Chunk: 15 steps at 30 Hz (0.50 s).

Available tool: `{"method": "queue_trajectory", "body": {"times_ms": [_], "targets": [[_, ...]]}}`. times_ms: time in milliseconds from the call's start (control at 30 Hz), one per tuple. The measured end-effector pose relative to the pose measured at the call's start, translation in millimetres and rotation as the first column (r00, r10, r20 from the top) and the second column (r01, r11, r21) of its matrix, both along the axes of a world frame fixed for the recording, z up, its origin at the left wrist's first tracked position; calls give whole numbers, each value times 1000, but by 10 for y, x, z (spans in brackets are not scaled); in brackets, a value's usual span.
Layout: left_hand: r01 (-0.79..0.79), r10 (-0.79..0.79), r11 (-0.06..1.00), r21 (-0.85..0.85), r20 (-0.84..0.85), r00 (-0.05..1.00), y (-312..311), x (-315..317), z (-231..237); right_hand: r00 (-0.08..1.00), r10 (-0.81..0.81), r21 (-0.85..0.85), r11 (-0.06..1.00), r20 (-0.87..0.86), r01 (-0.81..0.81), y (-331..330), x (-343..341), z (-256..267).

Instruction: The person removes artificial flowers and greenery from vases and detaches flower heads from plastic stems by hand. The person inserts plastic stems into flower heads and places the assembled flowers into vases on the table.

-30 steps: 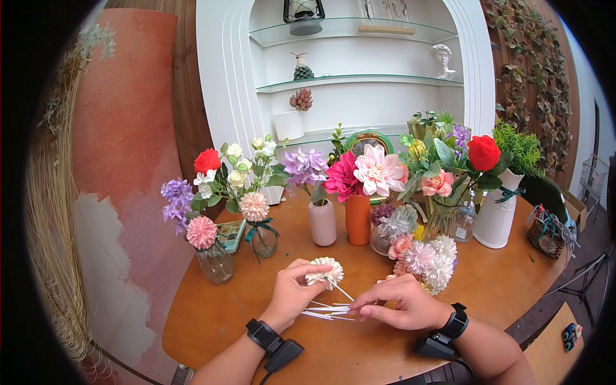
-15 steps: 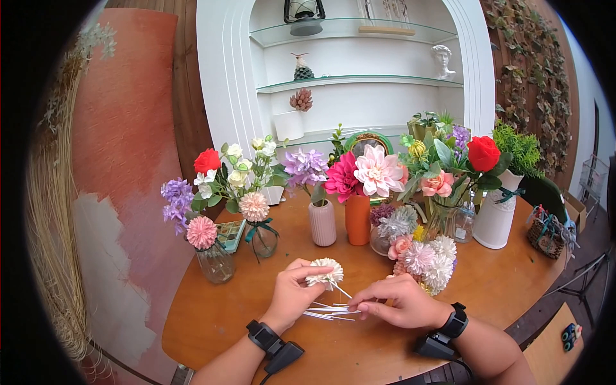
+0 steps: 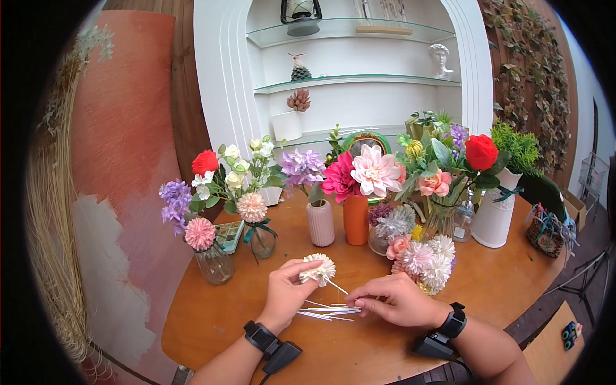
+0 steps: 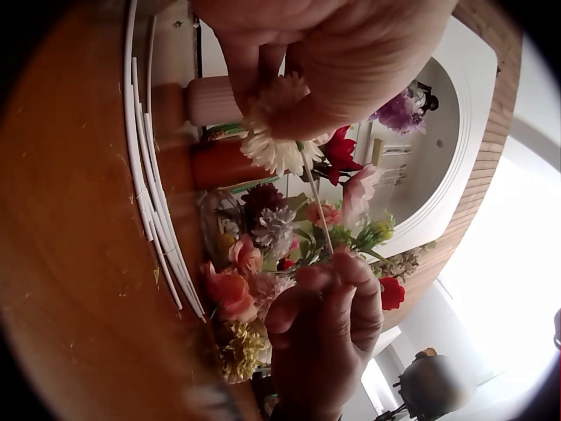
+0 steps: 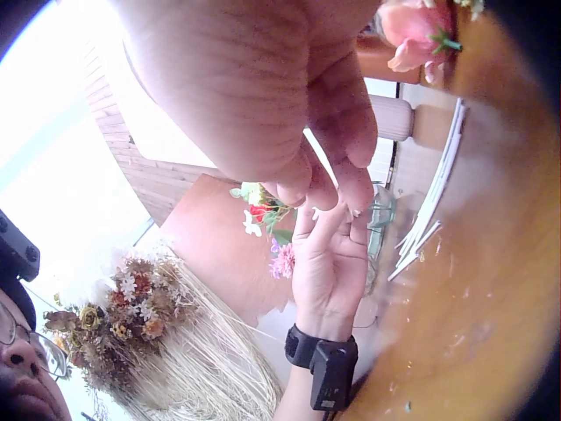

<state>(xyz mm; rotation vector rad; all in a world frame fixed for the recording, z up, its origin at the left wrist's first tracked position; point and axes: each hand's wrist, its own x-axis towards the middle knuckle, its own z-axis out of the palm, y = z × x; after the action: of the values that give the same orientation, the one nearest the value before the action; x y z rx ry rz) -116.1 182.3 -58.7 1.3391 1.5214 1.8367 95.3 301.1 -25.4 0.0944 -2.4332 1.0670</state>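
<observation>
A cream pompom-like artificial flower (image 3: pixel 320 269) is pinched at its head by my left hand (image 3: pixel 284 296), thumb and fingers closing on the petals. From its underside a thin white stick (image 3: pixel 337 287) slants down to the right. My right hand (image 3: pixel 399 299) pinches the lower end of that stick between thumb and fingertips. In the left wrist view the stick (image 4: pixel 316 199) runs straight from the flower to the right fingertips. Below both hands several loose white sticks (image 3: pixel 324 314) lie on the wooden table (image 3: pixel 224 327).
Behind my hands stand a pink ribbed vase (image 3: pixel 321 226), an orange vase (image 3: pixel 356 224) and a white pitcher vase (image 3: pixel 493 221), all with flowers or greenery. Glass jars (image 3: pixel 215 265) with blooms are at left. Pale flower heads (image 3: pixel 438 273) lie close beyond my right hand.
The flower and left hand have shifted slightly left, and the flower has tilted a little. The right fingertips still pinch the stick, slightly further left and higher in view.
</observation>
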Motion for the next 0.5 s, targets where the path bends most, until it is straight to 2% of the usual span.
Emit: {"method": "queue_trajectory", "body": {"times_ms": [133, 500], "targets": [[33, -36, 999, 32, 88, 995, -6, 31, 26, 1000, 0, 12, 1000, -4, 0, 10, -5, -12], [30, -33, 999, 20, 150, 988, -21, 35, 40, 1000, -29, 25, 999, 7, 29, 38, -24, -72]]}}
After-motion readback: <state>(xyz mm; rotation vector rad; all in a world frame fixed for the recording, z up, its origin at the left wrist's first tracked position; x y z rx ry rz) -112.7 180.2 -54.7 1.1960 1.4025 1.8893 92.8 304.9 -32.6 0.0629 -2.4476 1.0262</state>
